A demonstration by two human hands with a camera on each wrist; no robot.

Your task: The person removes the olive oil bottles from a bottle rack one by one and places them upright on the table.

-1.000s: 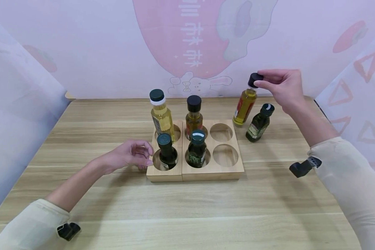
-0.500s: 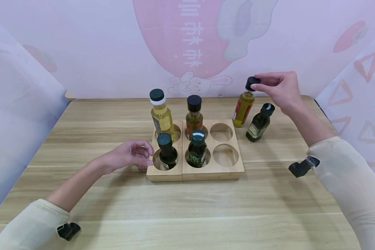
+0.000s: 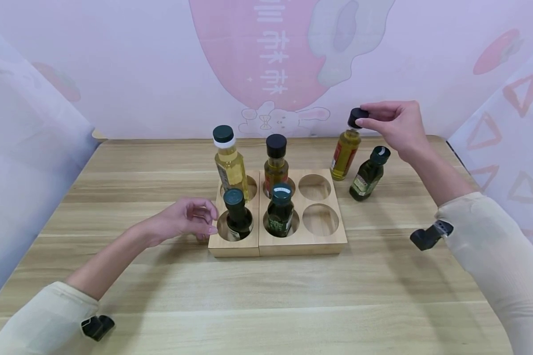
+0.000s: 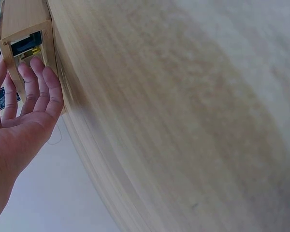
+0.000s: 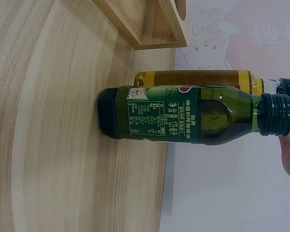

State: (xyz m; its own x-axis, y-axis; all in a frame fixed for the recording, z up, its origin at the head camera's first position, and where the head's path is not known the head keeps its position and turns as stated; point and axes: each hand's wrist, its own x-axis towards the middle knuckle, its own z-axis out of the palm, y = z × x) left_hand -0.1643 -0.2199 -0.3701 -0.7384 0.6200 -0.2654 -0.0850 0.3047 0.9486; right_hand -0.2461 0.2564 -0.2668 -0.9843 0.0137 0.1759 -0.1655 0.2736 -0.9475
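Note:
In the head view my right hand (image 3: 395,123) pinches the black cap of an oil bottle (image 3: 345,155) with golden oil and a red label. This bottle stands at the back right, just off the wooden bottle holder (image 3: 299,246). A small dark green olive oil bottle (image 3: 366,175) is close beside it; in the right wrist view that olive oil bottle (image 5: 159,113) partly hides the golden one (image 5: 198,77). My left hand (image 3: 182,222), fingers relaxed, is at the holder's left end. In the left wrist view its fingertips (image 4: 37,65) are right at the holder's open side (image 4: 26,19).
Bottles in the holder include a tall pale oil bottle (image 3: 232,170), a black-capped one (image 3: 276,162), and two dark green ones (image 3: 236,212) in front. Two bare round holes (image 3: 321,220) are on the holder's right. A printed cloth (image 3: 160,74) hangs behind the table (image 3: 257,305).
My right hand has shifted slightly left and toward me with the golden oil bottle, whose base is now lower in view. In the last half second it has barely moved. My left hand stays put.

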